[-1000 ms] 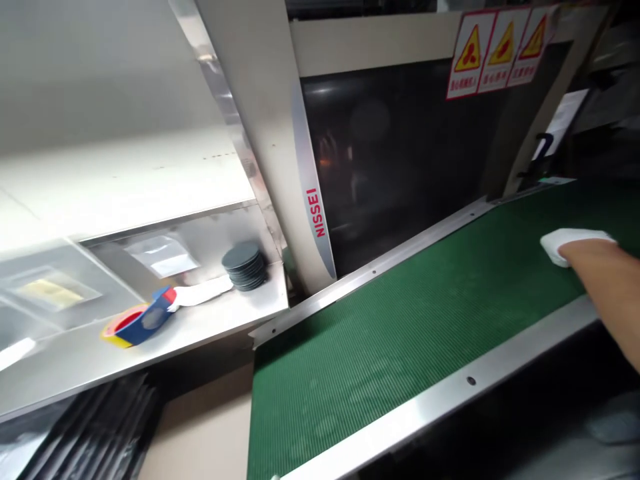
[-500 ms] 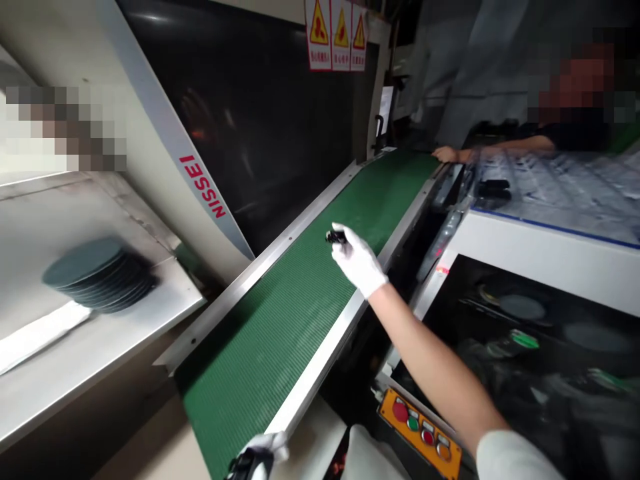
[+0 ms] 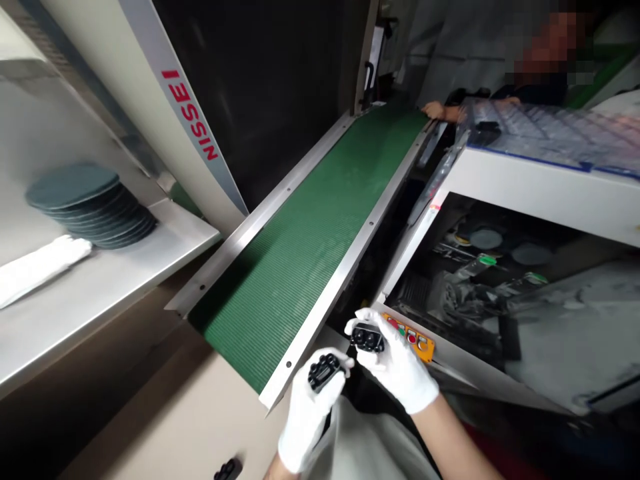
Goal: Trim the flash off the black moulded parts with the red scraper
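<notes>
My left hand (image 3: pixel 307 407), in a white glove, is closed around a small black moulded part (image 3: pixel 324 372) with rounded knobs on its upper side. Close beside it on the right, my gloved right hand (image 3: pixel 400 367) grips a second black part (image 3: pixel 367 338), whose two round ends face me. Both hands are held just off the near end of the green conveyor belt (image 3: pixel 300 267). A third black part (image 3: pixel 228 469) lies on the beige surface at the bottom edge, partly cut off by the frame.
A stack of dark round discs (image 3: pixel 95 207) and a white glove (image 3: pixel 45 267) rest on the metal shelf at left. An orange button box (image 3: pixel 424 348) sits behind my right hand. At the belt's far end is another person's hand (image 3: pixel 434 110); clear plastic trays (image 3: pixel 540 137) stand right.
My right hand has come back from over the belt with its black part, next to my left hand. My left hand has risen into fuller view. The camera has tilted down.
</notes>
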A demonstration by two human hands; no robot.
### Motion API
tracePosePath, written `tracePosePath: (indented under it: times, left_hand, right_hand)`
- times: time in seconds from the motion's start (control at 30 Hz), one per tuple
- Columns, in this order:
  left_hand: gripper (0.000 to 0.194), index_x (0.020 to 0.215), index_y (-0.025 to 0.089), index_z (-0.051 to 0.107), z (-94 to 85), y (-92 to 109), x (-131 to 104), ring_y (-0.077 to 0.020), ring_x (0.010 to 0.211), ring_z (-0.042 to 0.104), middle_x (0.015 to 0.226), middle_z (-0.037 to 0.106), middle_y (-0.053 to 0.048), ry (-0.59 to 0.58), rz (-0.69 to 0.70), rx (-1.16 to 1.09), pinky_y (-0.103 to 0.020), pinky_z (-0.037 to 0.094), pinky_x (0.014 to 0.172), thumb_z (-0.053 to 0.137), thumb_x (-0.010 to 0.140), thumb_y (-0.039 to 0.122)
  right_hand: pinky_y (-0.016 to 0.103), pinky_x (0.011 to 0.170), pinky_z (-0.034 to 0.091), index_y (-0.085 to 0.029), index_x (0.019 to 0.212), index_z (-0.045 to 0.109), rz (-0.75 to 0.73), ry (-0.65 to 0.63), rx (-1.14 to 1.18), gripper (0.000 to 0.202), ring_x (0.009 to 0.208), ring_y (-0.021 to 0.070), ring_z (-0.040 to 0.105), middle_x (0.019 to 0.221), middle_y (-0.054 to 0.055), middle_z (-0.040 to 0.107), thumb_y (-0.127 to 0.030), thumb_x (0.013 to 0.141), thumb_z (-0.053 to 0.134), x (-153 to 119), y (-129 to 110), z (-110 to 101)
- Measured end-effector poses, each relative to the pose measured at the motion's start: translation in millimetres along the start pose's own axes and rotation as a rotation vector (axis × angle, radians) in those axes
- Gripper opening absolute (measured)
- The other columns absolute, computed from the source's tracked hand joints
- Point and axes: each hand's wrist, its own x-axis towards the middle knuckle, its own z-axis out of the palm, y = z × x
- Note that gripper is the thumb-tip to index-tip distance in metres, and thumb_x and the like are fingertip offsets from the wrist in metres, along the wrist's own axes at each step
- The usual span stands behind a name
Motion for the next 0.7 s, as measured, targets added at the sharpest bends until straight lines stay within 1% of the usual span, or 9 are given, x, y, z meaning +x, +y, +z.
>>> tracePosePath:
  times: [0.1, 0.17, 0.27, 0.33, 0.4, 0.47, 0.57, 0.63, 0.7]
  left_hand:
    - [0.025, 0.091, 0.017, 0.067, 12.2, -0.3, 2.1, -0.0202, 0.081, 0.064, 0.087, 0.07, -0.007, -0.138, -0.07, -0.046, -0.031, 0.053, 0.078, 0.071, 0.081, 0.039]
    - [0.026, 0.092, 0.016, 0.065, 20.2, -0.6, 2.4, -0.0197, 0.083, 0.062, 0.088, 0.069, -0.008, -0.206, -0.107, -0.062, -0.031, 0.051, 0.079, 0.069, 0.082, 0.039]
    - [0.03, 0.094, 0.014, 0.064, 32.1, -0.6, 3.1, -0.0187, 0.081, 0.059, 0.091, 0.068, -0.009, -0.284, -0.17, -0.087, -0.031, 0.049, 0.078, 0.068, 0.083, 0.041]
    - [0.031, 0.094, 0.013, 0.064, 41.7, -1.3, 5.3, -0.0183, 0.08, 0.058, 0.09, 0.068, -0.01, -0.33, -0.203, -0.087, -0.031, 0.048, 0.078, 0.068, 0.083, 0.042]
    - [0.03, 0.093, 0.013, 0.065, 54.5, -2.9, 9.7, -0.0183, 0.079, 0.058, 0.09, 0.067, -0.01, -0.366, -0.213, -0.064, -0.032, 0.047, 0.078, 0.067, 0.084, 0.042]
    - [0.03, 0.093, 0.013, 0.065, 71.9, -5.3, 16.3, -0.0184, 0.079, 0.058, 0.089, 0.067, -0.009, -0.396, -0.214, -0.033, -0.032, 0.046, 0.078, 0.066, 0.084, 0.042]
    - [0.029, 0.094, 0.013, 0.064, 107.1, -9.4, 30.2, -0.0181, 0.08, 0.057, 0.089, 0.066, -0.008, -0.451, -0.197, 0.032, -0.031, 0.045, 0.078, 0.066, 0.085, 0.041]
    - [0.028, 0.091, 0.014, 0.063, 135.8, -11.7, 42.2, -0.0177, 0.079, 0.056, 0.085, 0.065, -0.006, -0.476, -0.187, 0.057, -0.031, 0.044, 0.078, 0.066, 0.085, 0.041]
    - [0.029, 0.089, 0.015, 0.061, 166.5, -12.7, 57.0, -0.0174, 0.077, 0.056, 0.079, 0.063, -0.004, -0.465, -0.187, 0.064, -0.031, 0.044, 0.077, 0.068, 0.084, 0.042]
  right_hand:
    - [0.021, 0.058, 0.052, -0.025, 0.105, 0.066, 0.004, 0.072, 0.048, 0.026, 0.08, 0.0116, 0.062, 0.12, 0.007, 0.066, -0.043, 0.086, 0.064, -24.9, 9.8, -15.2]
    - [0.02, 0.06, 0.053, -0.027, 0.107, 0.066, -0.01, 0.107, 0.101, 0.026, 0.081, 0.0099, 0.062, 0.129, 0.005, 0.062, -0.039, 0.085, 0.066, -38.5, 10.1, -29.2]
    - [0.017, 0.065, 0.054, -0.029, 0.112, 0.066, -0.044, 0.124, 0.178, 0.038, 0.078, 0.006, 0.06, 0.139, 0.004, 0.056, -0.028, 0.075, 0.076, -58.3, 3.9, -50.5]
    - [0.017, 0.067, 0.055, -0.028, 0.111, 0.067, -0.08, 0.136, 0.198, 0.045, 0.077, 0.0054, 0.06, 0.135, 0.005, 0.058, -0.019, 0.069, 0.08, -71.0, -3.2, -62.6]
    - [0.018, 0.068, 0.055, -0.027, 0.108, 0.067, -0.115, 0.168, 0.198, 0.046, 0.078, 0.0071, 0.062, 0.126, 0.005, 0.063, -0.016, 0.066, 0.081, -82.2, -12.8, -73.5]
    - [0.019, 0.063, 0.053, -0.026, 0.107, 0.066, -0.144, 0.192, 0.156, 0.042, 0.076, 0.0085, 0.063, 0.119, 0.006, 0.066, -0.019, 0.069, 0.081, -91.2, -25.0, -85.3]
    - [0.018, 0.048, 0.044, -0.025, 0.112, 0.061, -0.197, 0.173, 0.021, 0.039, 0.061, 0.0069, 0.059, 0.118, 0.009, 0.065, -0.03, 0.077, 0.076, -100.6, -48.0, -110.5]
    - [0.018, 0.044, 0.038, -0.022, 0.116, 0.058, -0.244, 0.173, -0.083, 0.038, 0.053, 0.0063, 0.055, 0.109, 0.011, 0.068, -0.039, 0.084, 0.069, -104.3, -65.5, -134.7]
    - [0.019, 0.044, 0.035, -0.019, 0.116, 0.056, -0.296, 0.205, -0.179, 0.039, 0.051, 0.0069, 0.053, 0.093, 0.01, 0.069, -0.044, 0.087, 0.064, -105.9, -84.3, -164.8]
